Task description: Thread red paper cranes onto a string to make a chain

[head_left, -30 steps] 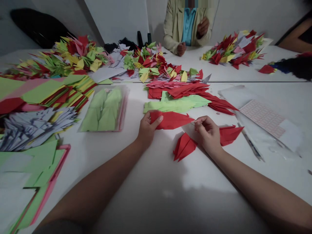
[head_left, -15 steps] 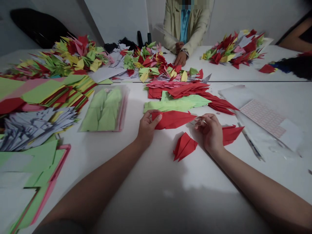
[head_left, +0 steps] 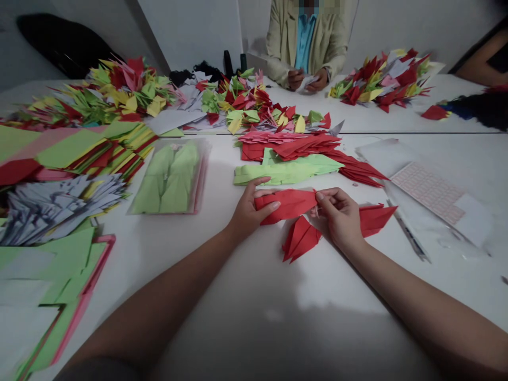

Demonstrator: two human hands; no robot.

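Note:
A long folded piece of red origami paper lies across the middle of the view, its wide end in my left hand. My right hand pinches its pointed end between fingertips and thumb. Just below it, a folded red paper shape rests on the white table, close to my right wrist. A second red folded piece lies to the right of my right hand, partly hidden by it.
Flat green paper and stacked red folded pieces lie just beyond my hands. A clear sleeve of green paper is to the left, and a pink-gridded sheet to the right. Across the table, a person in a beige jacket handles paper among colourful folded heaps.
The red paper has shifted right, and my right hand now pinches its tip. My left hand has moved right with it. The person opposite has brought both hands together on a small paper.

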